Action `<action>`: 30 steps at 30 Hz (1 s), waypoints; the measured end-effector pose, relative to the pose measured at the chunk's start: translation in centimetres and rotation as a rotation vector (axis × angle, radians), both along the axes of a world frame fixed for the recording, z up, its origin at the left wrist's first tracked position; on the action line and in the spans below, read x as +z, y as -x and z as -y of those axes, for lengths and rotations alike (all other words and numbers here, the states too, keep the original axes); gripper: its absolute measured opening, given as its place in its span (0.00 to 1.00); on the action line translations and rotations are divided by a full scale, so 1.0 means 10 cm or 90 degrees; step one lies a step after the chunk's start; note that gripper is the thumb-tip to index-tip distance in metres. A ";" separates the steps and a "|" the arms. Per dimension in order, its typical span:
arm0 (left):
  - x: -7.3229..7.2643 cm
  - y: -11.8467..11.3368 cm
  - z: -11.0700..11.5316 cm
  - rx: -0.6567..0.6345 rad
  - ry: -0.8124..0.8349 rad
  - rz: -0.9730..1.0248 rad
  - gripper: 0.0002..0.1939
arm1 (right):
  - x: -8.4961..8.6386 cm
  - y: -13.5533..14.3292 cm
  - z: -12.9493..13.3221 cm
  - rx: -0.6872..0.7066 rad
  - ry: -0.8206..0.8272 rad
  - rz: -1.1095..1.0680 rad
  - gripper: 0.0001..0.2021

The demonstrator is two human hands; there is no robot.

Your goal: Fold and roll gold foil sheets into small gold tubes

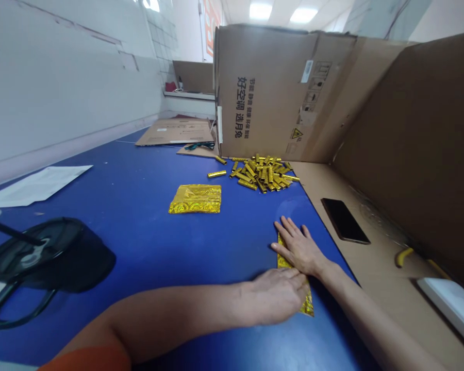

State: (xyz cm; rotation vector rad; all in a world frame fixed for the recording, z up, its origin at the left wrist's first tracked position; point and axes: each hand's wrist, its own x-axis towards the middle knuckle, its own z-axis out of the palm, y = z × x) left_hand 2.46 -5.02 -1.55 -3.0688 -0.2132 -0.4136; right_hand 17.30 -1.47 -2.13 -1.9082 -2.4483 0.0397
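Observation:
A narrow strip of shiny gold foil (308, 305) lies on the blue table close to me, running away from my body. My right hand (296, 247) is spread flat over its far part, fingers apart. Across its near part, my left hand (280, 296) is curled closed, knuckles up, with the fingertips down at the foil and partly hidden. The two hands touch or nearly touch over the strip. Farther off to the left lies a flat, creased gold foil sheet (196, 199). A pile of small rolled gold foil tubes (265, 172) sits at the back.
A large cardboard box (270, 98) stands behind the tubes. To the right, a dark phone (345, 220) lies on cardboard, with a white device (452, 304) nearer. On the left are a dark lidded cup with a straw (73, 257) and paper (38, 185). Flat cardboard (178, 131) lies farther back.

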 end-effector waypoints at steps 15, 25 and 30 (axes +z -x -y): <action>0.03 0.07 0.03 0.058 0.073 0.006 0.12 | -0.07 -0.13 -0.24 -0.119 -0.029 0.023 0.35; -0.01 0.03 -0.02 -0.011 0.062 0.009 0.13 | -0.06 -0.22 -0.24 -0.140 -0.027 0.035 0.34; -0.02 0.02 -0.04 -0.022 0.051 0.006 0.13 | -0.01 -0.28 -0.27 -0.211 -0.077 0.024 0.34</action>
